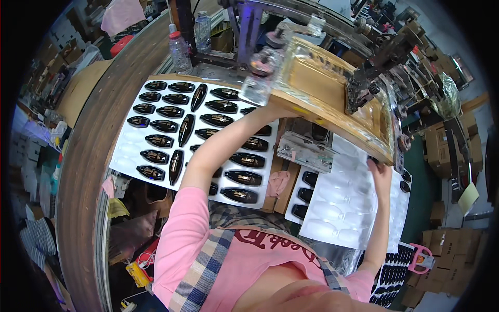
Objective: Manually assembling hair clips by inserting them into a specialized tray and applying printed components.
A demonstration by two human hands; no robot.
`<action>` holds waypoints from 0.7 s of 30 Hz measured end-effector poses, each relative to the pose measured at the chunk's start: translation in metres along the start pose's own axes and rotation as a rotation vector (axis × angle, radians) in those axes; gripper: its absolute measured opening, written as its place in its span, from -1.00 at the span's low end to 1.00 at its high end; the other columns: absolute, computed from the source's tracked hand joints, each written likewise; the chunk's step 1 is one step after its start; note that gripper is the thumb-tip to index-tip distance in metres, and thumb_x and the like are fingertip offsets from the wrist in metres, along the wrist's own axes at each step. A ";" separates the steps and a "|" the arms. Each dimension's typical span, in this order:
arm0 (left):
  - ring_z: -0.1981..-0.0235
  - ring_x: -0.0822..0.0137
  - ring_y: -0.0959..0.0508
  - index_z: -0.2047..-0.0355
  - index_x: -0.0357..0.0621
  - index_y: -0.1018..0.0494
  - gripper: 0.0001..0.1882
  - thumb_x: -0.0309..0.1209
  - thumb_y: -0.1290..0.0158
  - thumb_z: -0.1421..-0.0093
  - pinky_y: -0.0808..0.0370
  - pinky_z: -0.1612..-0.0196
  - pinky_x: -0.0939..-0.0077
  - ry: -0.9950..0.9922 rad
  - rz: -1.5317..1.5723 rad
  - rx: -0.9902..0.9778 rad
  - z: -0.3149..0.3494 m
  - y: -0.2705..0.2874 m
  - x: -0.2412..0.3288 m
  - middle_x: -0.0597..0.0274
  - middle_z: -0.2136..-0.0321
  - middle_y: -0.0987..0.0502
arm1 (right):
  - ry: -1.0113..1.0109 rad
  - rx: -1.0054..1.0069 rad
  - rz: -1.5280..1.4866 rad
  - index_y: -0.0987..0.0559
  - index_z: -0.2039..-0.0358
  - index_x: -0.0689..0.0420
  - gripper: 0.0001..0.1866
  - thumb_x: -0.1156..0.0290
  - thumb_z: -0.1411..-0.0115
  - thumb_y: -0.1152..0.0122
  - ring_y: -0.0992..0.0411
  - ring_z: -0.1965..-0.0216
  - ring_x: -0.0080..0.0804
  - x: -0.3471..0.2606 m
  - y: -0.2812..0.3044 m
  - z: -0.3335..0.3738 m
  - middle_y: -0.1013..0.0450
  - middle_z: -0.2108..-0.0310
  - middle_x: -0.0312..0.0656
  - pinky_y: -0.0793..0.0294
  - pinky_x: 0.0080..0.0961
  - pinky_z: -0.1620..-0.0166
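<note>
A wooden printing frame [317, 78] with a clear screen is tilted up over the bench. My left hand [274, 110] grips its near left corner and is partly hidden under the wood, just below a blurred clear bottle [258, 79]. My right hand [382, 174] holds the frame's near right corner, fingers tucked under the edge. Below the frame sit a metal jig [306, 151] and an empty white blister tray [338, 208]. To the left, under my left arm, lies a white tray [125, 156] filled with several glossy black oval pieces [161, 140].
Two water bottles [179, 52] stand at the back by a dark machine post. A pink cloth [279, 182] lies between the trays. Cardboard boxes [447, 244] are stacked at right, and a curved brown bench edge [83, 156] runs along the left.
</note>
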State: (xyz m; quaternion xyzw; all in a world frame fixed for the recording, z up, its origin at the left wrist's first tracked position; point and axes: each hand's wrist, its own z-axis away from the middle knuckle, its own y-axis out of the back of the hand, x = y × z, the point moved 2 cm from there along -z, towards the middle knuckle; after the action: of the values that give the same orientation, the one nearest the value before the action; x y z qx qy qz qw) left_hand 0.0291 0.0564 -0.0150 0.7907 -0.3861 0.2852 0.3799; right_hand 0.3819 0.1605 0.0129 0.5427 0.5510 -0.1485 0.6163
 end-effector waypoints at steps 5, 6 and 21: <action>0.36 0.27 -0.48 0.34 -0.20 -0.46 -0.77 -0.31 0.01 -0.07 -0.40 0.29 0.45 0.218 0.723 0.156 -0.027 0.010 0.012 0.19 0.43 -0.50 | 0.195 -0.073 0.064 -0.44 0.20 0.22 -0.61 0.37 0.05 -0.26 -0.34 0.25 -0.48 -0.058 -0.054 -0.005 -0.41 0.26 -0.24 -0.29 -0.57 0.12; 0.37 0.30 -0.48 0.34 -0.21 -0.46 -0.77 -0.32 0.00 -0.07 -0.40 0.29 0.47 0.247 0.775 0.187 -0.027 0.014 0.020 0.21 0.44 -0.50 | 0.176 -0.100 0.098 -0.44 0.19 0.23 -0.58 0.31 0.05 -0.26 -0.33 0.22 -0.44 -0.070 -0.064 -0.008 -0.40 0.23 -0.21 -0.26 -0.55 0.09; 0.53 0.58 -0.41 0.43 -0.22 -0.50 -0.78 -0.30 -0.10 -0.02 -0.32 0.42 0.74 0.576 0.067 0.475 0.148 0.201 0.003 0.36 0.56 -0.48 | 0.285 -0.170 0.469 -0.40 0.16 0.29 -0.61 0.30 -0.05 -0.11 -0.32 0.12 -0.27 -0.046 -0.085 -0.015 -0.39 0.21 -0.05 -0.21 -0.38 0.03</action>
State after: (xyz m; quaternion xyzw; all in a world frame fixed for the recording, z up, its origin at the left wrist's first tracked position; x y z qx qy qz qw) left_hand -0.1116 -0.1495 -0.0173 0.7310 -0.2124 0.5898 0.2694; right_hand 0.2914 0.1228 0.0110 0.6171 0.5021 0.1223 0.5935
